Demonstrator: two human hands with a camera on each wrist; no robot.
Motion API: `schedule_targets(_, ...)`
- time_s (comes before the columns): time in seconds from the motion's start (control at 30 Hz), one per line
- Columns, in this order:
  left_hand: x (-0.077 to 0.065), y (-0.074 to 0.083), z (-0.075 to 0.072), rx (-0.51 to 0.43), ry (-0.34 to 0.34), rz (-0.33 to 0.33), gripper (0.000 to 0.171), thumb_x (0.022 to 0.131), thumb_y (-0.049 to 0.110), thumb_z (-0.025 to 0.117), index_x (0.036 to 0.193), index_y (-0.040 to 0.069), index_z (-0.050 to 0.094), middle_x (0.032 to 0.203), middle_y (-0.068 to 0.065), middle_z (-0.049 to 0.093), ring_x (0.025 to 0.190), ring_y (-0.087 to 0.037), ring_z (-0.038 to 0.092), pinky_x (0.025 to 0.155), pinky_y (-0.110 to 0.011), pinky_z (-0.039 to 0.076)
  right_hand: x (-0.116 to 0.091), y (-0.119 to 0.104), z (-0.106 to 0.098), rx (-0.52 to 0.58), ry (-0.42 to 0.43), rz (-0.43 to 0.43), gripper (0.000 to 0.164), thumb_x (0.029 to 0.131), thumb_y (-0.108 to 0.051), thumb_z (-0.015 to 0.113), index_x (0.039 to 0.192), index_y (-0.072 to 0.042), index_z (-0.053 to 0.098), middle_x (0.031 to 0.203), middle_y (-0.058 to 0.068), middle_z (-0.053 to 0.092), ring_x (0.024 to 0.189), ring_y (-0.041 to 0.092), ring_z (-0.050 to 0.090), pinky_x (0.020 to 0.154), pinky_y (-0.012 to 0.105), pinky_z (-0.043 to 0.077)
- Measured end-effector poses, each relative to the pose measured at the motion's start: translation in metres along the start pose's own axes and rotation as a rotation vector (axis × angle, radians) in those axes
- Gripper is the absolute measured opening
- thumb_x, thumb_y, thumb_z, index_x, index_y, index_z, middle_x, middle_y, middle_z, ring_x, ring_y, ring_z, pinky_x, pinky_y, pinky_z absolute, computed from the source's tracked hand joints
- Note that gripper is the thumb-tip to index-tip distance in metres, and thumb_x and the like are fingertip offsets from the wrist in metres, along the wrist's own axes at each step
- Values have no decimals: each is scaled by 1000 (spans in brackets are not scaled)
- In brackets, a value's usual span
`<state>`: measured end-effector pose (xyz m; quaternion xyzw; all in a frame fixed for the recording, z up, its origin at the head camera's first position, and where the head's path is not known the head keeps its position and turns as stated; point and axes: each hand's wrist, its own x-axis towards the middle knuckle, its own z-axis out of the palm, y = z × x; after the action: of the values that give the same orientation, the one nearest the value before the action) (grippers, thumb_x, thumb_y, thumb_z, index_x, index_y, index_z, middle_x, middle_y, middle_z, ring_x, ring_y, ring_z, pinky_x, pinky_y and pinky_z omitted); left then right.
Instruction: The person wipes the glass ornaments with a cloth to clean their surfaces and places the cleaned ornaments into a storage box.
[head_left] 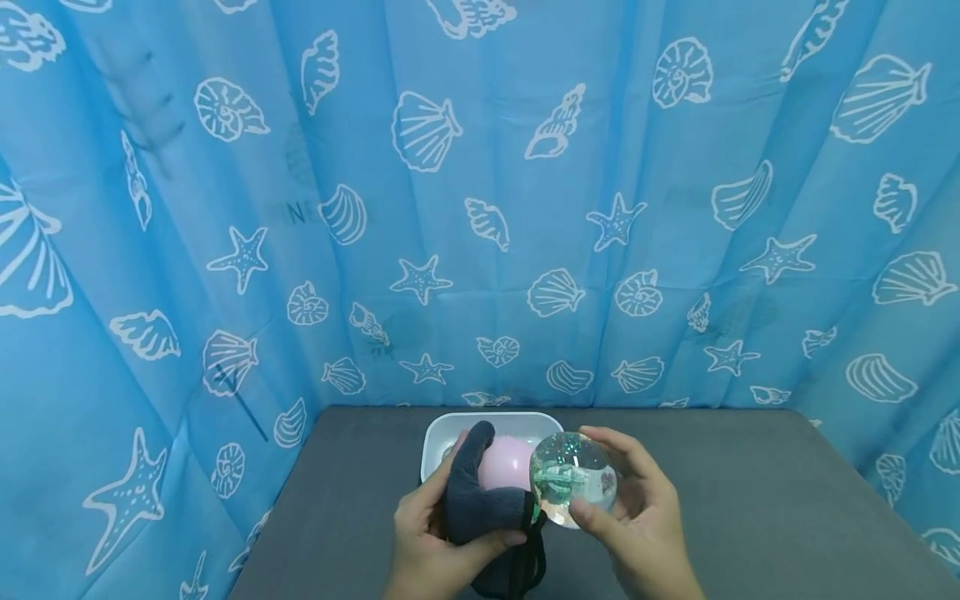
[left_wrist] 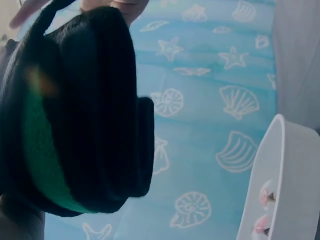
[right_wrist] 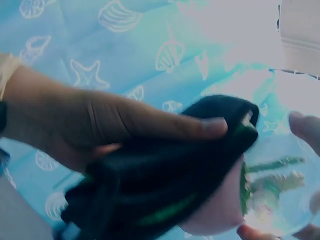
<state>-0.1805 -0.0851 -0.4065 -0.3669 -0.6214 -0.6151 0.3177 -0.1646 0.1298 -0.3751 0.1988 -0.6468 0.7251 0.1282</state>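
My left hand (head_left: pixel 438 533) grips a soft dark grey fabric piece (head_left: pixel 480 510) with a green band and a black strap, thumb across its lower edge. In the left wrist view the dark fabric (left_wrist: pixel 95 115) fills much of the left side. My right hand (head_left: pixel 637 508) holds a clear glitter globe (head_left: pixel 573 479) with green shapes inside, between thumb and fingers. The globe overlaps the edge of the fabric in the head view. Between them shows a smooth pink rounded thing (head_left: pixel 506 462), its lower part hidden by the fabric.
Behind the hands, a white tray (head_left: pixel 540 419) stands on the grey table (head_left: pixel 360 500). Small clear balls with pink bits (left_wrist: pixel 267 197) show by the tray wall in the left wrist view. A blue curtain (head_left: pixel 480 250) with white shells hangs behind and on both sides.
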Motion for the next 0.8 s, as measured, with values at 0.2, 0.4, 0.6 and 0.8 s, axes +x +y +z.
schedule_targets(0.2,5,8,4,63,-2,22,98,61,4,92,141,-15,39,128,-25,62,111,-23,67,92,-25,56,3,-2,11,67,140,142,45,94,4,56,137,-4,46,140,13,45,110,22,61,74,39,62)
schedule_targets(0.4,13,18,3,85,-37,105,103,59,10,95,138,-21,37,128,-27,61,111,-27,67,93,-25,55,5,-2,10,111,156,238,31,102,-12,49,132,-4,46,127,16,52,102,26,65,73,42,62)
schedule_targets(0.6,18,22,3,120,-84,154,106,58,16,96,137,-23,37,129,-26,61,110,-28,68,95,-26,54,8,-2,-3,34,94,305,28,105,-19,44,129,-5,46,108,16,62,88,23,67,63,39,61)
schedule_targets(0.8,15,18,4,119,-74,153,104,57,13,96,136,-23,38,129,-28,61,109,-29,68,94,-25,54,10,-5,-13,-154,-7,296,29,105,-18,45,133,-13,49,98,11,68,78,19,67,62,39,59)
